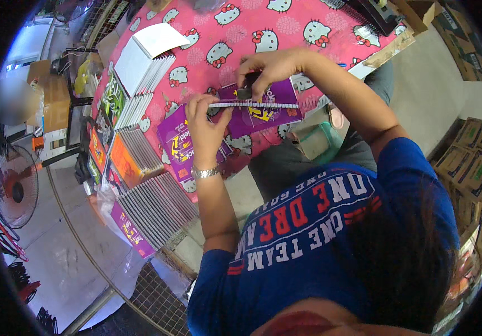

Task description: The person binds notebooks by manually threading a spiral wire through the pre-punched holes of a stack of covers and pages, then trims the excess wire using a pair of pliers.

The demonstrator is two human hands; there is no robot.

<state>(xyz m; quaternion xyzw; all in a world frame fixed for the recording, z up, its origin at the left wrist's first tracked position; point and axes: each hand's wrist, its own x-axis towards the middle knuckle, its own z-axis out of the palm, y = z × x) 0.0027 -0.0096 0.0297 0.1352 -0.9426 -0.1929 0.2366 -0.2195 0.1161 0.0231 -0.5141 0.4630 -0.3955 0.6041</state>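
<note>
My left hand (204,126) grips the left end of a spiral-bound notebook (280,105), thumb on the near side and fingers on the far side. The notebook stands on edge with its coiled spine up. Pinched in my right hand (274,68) is a small dark block-like object (245,93), just behind the spine; its kind is hard to make out. A loose end of coil (311,103) sticks out beyond the notebook's right end. Purple covers show around and under it, and another purple notebook (173,140) lies to the left, partly behind my left wrist.
Stacks of spiral notebooks (157,204) line the table's left side, with white-paged ones (143,67) farther back. A pink patterned cloth (207,33) covers the table. Black coils (358,17) lie at the far right. A fan (17,190) stands left; cartons (473,151) are stacked right.
</note>
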